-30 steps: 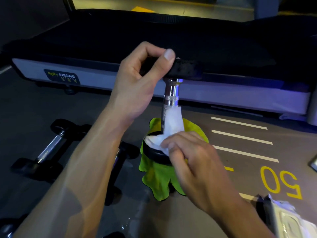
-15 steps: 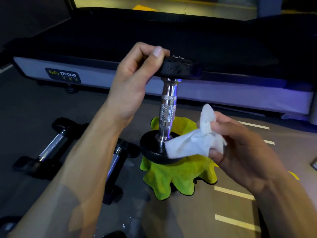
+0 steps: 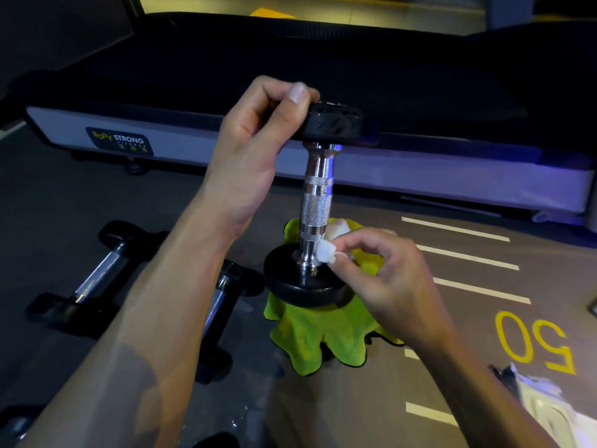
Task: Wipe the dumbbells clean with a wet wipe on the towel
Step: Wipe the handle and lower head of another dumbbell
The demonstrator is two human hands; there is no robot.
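Head view: wet wipe (image 3: 327,252), held clear of metal half second ago, back against base of chrome handle (image 3: 316,208); wiping of upright dumbbell (image 3: 315,202) apparently resumes at lower collar. Dumbbell stands on end atop green towel (image 3: 323,337) on floor. Left hand (image 3: 255,150) grips top weight head, steadying. Right hand (image 3: 384,276) pinches bunched wipe between fingertips, pressing it to handle. Other dumbbells (image 3: 97,276) lie on floor at left.
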